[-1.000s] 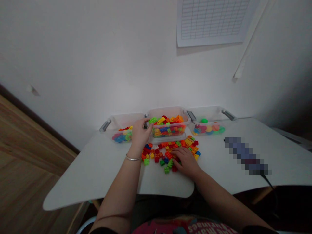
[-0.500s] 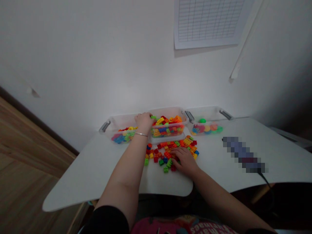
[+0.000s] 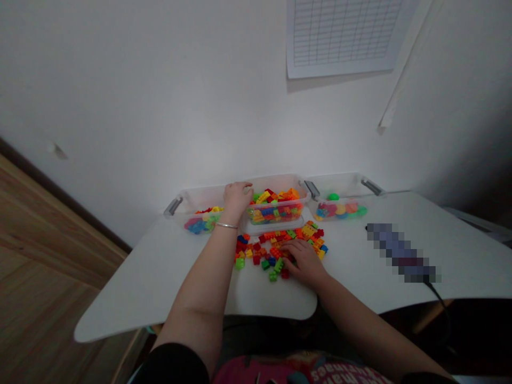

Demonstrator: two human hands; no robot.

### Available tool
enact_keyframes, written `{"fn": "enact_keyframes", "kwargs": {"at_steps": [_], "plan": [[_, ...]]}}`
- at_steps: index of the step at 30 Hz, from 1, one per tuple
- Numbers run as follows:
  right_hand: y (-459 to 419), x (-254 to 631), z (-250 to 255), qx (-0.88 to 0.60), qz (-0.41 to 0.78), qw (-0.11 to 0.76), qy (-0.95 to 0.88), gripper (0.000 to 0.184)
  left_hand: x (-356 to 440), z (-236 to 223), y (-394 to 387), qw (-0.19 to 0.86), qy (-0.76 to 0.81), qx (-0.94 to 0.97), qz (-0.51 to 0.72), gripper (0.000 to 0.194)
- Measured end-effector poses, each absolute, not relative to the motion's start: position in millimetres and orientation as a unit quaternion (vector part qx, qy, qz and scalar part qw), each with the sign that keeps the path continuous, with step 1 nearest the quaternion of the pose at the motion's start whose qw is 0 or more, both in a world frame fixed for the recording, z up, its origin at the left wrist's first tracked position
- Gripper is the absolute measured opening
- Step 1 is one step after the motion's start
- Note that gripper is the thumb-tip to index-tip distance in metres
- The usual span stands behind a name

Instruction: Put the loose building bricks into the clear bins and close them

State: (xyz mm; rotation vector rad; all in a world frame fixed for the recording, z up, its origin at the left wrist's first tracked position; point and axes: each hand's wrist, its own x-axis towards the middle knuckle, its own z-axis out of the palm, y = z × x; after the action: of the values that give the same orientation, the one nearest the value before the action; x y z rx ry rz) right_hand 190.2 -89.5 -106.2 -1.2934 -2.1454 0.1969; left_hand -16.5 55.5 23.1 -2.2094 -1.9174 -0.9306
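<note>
My left hand (image 3: 237, 198), with a thin bracelet at the wrist, is over the left end of the middle clear plastic bin (image 3: 276, 183). Its fingers are apart and no brick shows in them. Inside that bin lies a heap of toy building bricks (image 3: 276, 205) in red, yellow, orange, green and blue. A light green brick (image 3: 256, 197) lies just beside my left fingertips. My right hand (image 3: 304, 262) rests at the right side of a loose brick pile (image 3: 262, 250) on the table, thumb and fingers spread over the bricks. Whatever lies under its palm is hidden.
A left bin (image 3: 188, 200) holds colourful pieces, partly behind my left arm. The right bin (image 3: 340, 184) contains round and other plastic pieces. A blurred-out object (image 3: 400, 253) with a cable lies on the white table (image 3: 168, 288). Behind the bins is a wall with a printed sheet (image 3: 344, 40).
My left fingers have let go of a light green brick, which is now in the middle bin. That hand has lifted slightly. My right hand stays on the pile.
</note>
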Motion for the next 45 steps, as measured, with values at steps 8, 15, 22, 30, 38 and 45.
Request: {"fn": "enact_keyframes", "kwargs": {"at_steps": [8, 15, 22, 30, 38, 45], "plan": [[-87.7, 190.3, -108.8, -0.489, 0.068, 0.308, -0.813, 0.024, -40.2, 8.0, -30.2, 0.075, -0.547, -0.702, -0.451, 0.024], [-88.7, 190.1, -106.7, -0.49, 0.073, 0.304, -0.814, 0.024, -62.6, -46.1, -67.3, 0.024, -0.601, -0.764, -0.233, 0.024], [-88.1, 189.2, -105.5, -0.49, 0.077, 0.304, -0.813, 0.024, -50.1, -59.8, -74.3, 0.044, -0.607, -0.779, -0.148, 0.028], [-88.1, 189.5, -107.0, -0.488, 0.071, 0.305, -0.815, 0.025, -46.6, -60.6, -75.6, 0.044, -0.572, -0.813, -0.097, 0.029], [-87.0, 190.1, -108.9, -0.486, 0.072, 0.307, -0.815, 0.025, -49.6, -57.4, -78.4, 0.051, -0.577, -0.813, -0.056, 0.024], [-87.3, 189.6, -108.0, -0.489, 0.067, 0.307, -0.814, 0.024, -41.6, -58.0, -78.2, 0.064, -0.583, -0.808, -0.06, 0.019]]}}
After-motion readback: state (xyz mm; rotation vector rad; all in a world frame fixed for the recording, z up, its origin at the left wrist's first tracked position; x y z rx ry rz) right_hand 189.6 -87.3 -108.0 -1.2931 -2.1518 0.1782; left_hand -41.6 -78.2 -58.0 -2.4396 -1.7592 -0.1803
